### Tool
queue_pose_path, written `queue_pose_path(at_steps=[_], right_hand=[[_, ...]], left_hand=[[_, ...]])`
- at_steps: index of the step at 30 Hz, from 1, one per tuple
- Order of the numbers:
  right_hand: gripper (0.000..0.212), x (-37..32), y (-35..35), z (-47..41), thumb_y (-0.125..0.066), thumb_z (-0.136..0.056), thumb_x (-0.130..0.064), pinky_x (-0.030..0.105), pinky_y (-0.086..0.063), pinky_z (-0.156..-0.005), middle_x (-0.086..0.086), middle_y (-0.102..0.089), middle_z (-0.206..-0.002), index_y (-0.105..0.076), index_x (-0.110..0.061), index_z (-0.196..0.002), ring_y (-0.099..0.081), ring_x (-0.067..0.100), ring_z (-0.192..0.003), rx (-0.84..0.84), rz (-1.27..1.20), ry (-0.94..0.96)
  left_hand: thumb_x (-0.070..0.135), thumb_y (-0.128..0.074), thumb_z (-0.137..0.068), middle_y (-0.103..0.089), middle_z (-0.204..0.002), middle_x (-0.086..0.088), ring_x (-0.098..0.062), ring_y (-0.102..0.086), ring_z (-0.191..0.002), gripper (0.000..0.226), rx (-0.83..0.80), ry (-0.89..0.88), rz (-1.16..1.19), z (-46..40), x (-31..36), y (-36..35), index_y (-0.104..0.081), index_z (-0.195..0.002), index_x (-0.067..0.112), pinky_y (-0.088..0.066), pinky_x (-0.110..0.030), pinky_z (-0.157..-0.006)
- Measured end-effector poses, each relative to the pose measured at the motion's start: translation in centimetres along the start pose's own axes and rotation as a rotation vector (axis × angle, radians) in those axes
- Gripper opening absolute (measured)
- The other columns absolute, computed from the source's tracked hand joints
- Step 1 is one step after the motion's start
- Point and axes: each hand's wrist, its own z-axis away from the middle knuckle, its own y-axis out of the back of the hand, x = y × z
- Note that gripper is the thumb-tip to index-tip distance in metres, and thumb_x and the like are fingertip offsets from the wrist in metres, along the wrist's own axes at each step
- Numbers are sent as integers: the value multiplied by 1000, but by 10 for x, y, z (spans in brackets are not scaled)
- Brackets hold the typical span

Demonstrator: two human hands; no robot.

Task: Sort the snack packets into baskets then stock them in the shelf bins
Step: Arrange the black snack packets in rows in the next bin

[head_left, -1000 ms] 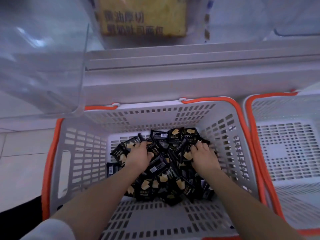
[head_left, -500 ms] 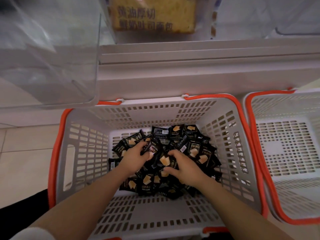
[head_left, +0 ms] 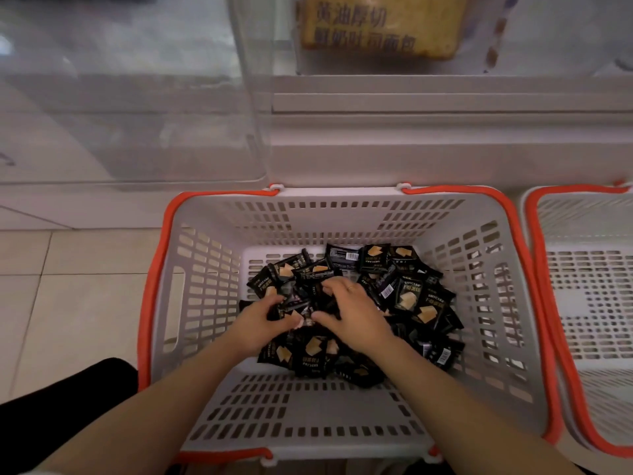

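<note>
— What have I got under the headcam?

— I'm looking down into a grey basket (head_left: 212,303) with an orange rim, sitting on the tiled floor (head_left: 68,303) against the base of the shelf (head_left: 411,138). A heap of black snack packets (head_left: 407,296) lies on the basket's bottom, piled toward its far wall.

— And my hands?

— Both are down in the basket, on the heap. My left hand (head_left: 258,322) has its fingers curled round a few packets on the heap's left side. My right hand (head_left: 352,315) is curled over packets at the middle, thumb nearly touching the left hand's fingers.

— Anything beside the basket?

— A second basket (head_left: 582,303) of the same kind stands just to its right. Above and left of the first basket hangs a clear shelf bin (head_left: 130,108); above the basket's far wall, a yellow label (head_left: 380,25) sits on the shelf.
</note>
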Motion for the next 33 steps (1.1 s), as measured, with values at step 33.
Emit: queue_pose_path(at_steps=[33], right_hand=[[37,-92,65,100,-68,-77,4,30,-52,-86,10,-62,-114,-65,-6,-112,-51,16,-108,803,137,367]], left_hand=[[28,-41,-95,-73,-91,2,-13,-67,-85,33,131,-219,559,87,73,24,-74,-89,30,-51,-31,-73]])
